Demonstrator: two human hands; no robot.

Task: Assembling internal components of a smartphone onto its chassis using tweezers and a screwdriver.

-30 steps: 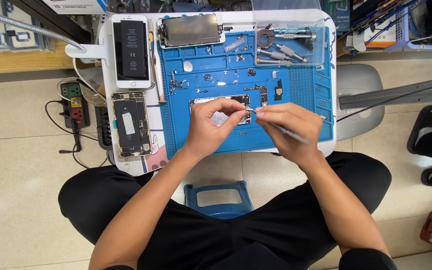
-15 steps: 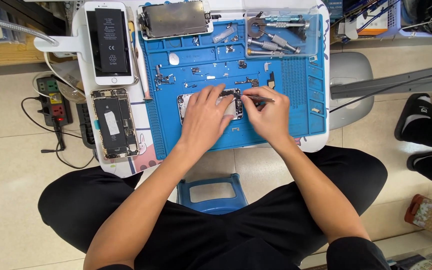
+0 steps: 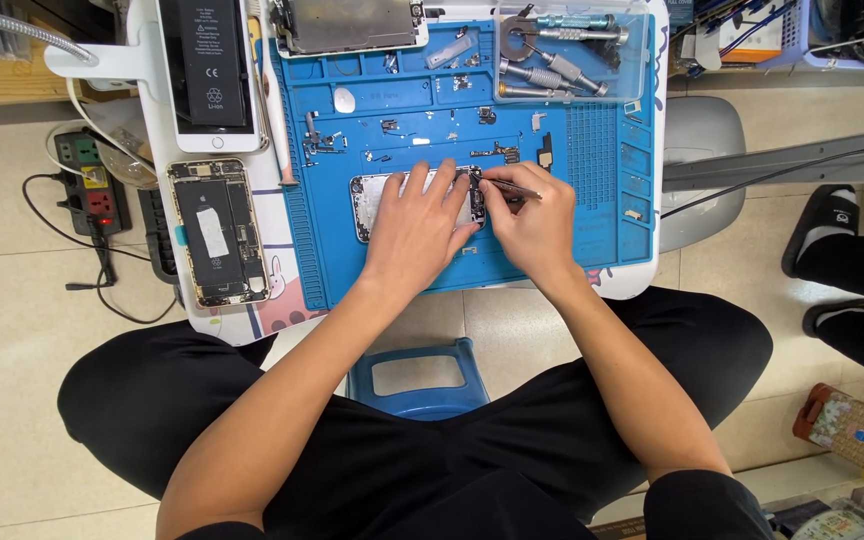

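Observation:
An opened phone housing [image 3: 372,205] lies flat on the blue repair mat [image 3: 602,170]. My left hand [image 3: 417,235] rests on top of it, fingers spread, pressing it down and hiding most of it. My right hand [image 3: 532,225] is just to the right of it, fingers closed on thin metal tweezers [image 3: 510,186] whose tip touches the housing's upper right corner. Small screws and metal parts [image 3: 392,128] lie scattered on the mat above my hands.
A phone with a battery on it [image 3: 210,70] and a second opened phone [image 3: 217,232] lie left of the mat. A screen assembly [image 3: 347,25] and a clear tray of screwdrivers [image 3: 567,50] are at the back. A power strip [image 3: 92,185] lies on the floor at left; another person's feet [image 3: 837,240] are at right.
My hands have closed in on the housing. The left hand now lies flat on it, and the right hand with the tweezers has moved left to its corner. The view has shifted.

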